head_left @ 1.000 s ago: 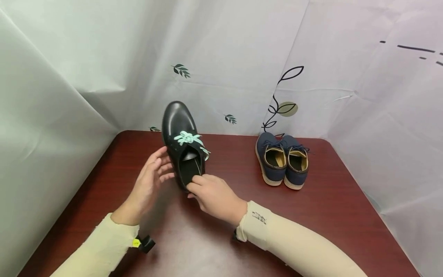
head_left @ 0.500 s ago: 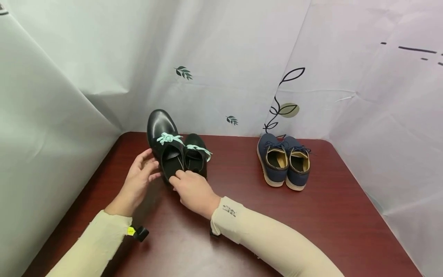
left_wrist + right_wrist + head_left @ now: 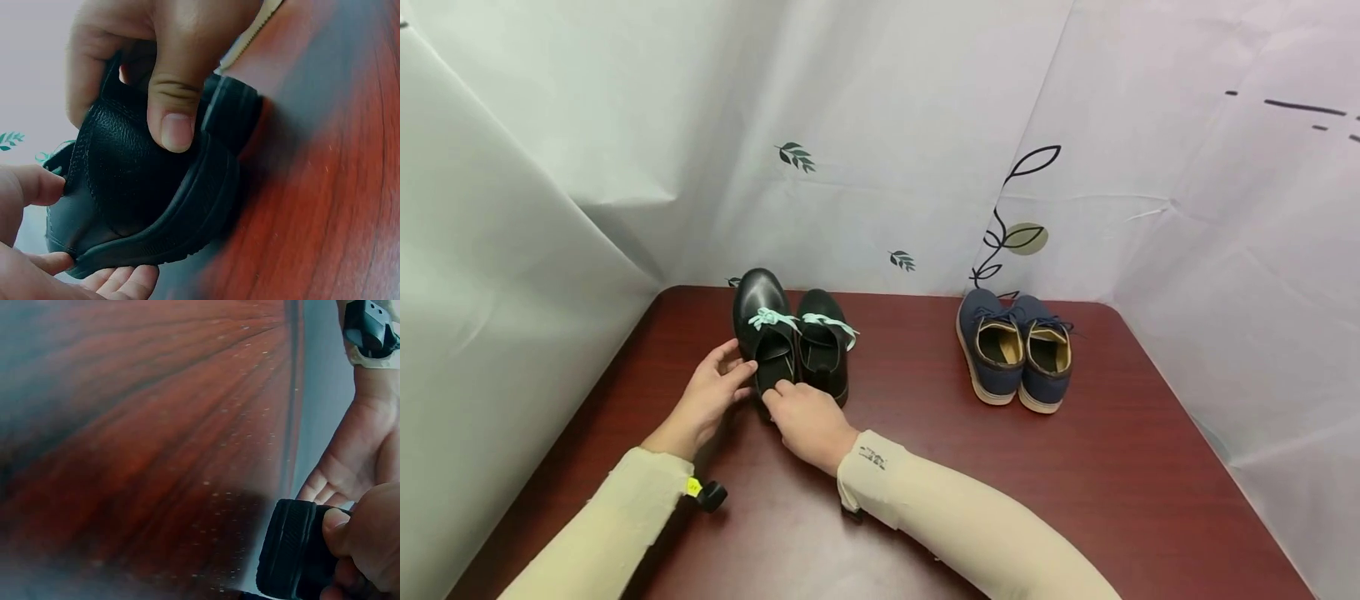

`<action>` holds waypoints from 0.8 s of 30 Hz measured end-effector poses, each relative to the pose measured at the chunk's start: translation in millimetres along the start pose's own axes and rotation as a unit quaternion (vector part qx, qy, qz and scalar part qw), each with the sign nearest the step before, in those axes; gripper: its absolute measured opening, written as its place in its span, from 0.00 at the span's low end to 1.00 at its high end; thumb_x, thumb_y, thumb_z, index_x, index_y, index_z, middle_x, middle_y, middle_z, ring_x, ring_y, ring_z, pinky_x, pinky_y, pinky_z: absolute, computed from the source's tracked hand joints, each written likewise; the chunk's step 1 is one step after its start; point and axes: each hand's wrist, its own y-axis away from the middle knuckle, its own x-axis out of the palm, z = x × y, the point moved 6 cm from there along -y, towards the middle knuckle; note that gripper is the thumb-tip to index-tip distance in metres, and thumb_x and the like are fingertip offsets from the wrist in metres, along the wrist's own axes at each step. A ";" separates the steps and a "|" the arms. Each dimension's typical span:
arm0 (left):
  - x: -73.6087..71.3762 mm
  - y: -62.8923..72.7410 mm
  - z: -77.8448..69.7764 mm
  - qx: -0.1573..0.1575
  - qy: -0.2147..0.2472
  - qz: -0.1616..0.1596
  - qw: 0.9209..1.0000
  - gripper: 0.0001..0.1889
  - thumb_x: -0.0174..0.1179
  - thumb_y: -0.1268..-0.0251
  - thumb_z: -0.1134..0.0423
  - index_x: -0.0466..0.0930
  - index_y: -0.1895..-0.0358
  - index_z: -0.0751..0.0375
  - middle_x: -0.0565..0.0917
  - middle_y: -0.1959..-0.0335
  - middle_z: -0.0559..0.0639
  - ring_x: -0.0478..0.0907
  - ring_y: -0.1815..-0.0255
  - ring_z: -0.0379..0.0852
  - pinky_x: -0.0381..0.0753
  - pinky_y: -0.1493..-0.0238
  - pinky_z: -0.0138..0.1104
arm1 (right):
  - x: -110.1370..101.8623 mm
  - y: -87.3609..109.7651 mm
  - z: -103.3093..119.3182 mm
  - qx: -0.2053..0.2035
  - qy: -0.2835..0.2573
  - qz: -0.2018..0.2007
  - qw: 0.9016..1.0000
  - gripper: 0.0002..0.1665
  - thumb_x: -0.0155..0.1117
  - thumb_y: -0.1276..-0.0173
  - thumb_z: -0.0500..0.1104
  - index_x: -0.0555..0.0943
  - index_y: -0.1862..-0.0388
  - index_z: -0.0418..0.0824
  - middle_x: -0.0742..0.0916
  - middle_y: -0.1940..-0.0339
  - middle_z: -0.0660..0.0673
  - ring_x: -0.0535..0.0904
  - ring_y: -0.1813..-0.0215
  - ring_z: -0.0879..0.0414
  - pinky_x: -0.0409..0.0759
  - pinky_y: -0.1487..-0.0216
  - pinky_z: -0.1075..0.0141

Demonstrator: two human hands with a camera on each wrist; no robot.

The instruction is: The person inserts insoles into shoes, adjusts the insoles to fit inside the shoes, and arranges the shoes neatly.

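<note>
A black leather lace-up shoe with a mint-green lace bow is in my right hand, whose thumb and fingers pinch its heel. In the left wrist view that thumb presses the outside of the heel, with the fingers inside the collar. My left hand touches the shoe's left side with fairly straight fingers; some fingertips reach the sole edge. The matching black shoe stands close on the right, toe also toward the back wall. Whether the held shoe's sole fully meets the table cannot be told.
A pair of navy shoes with pale soles stands side by side at the back right of the reddish-brown table. A white curtain with leaf prints encloses the table's back and sides.
The held black shoe has moved left and down, uncovering its mate and coming beside it. My right hand keeps its pinch on the heel; my left hand has come against the shoe's side.
</note>
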 end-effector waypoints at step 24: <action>7.4 -5.5 11.8 -0.016 -0.236 0.026 0.971 0.41 0.42 0.21 0.40 0.38 0.18 0.61 0.48 0.20 0.67 0.51 0.21 0.66 0.56 0.26 0.58 | 2.8 -2.5 -4.4 0.002 -0.037 0.010 0.999 0.34 0.63 0.29 0.45 0.65 0.28 0.37 0.76 0.39 0.43 0.81 0.48 0.53 0.79 0.44 0.64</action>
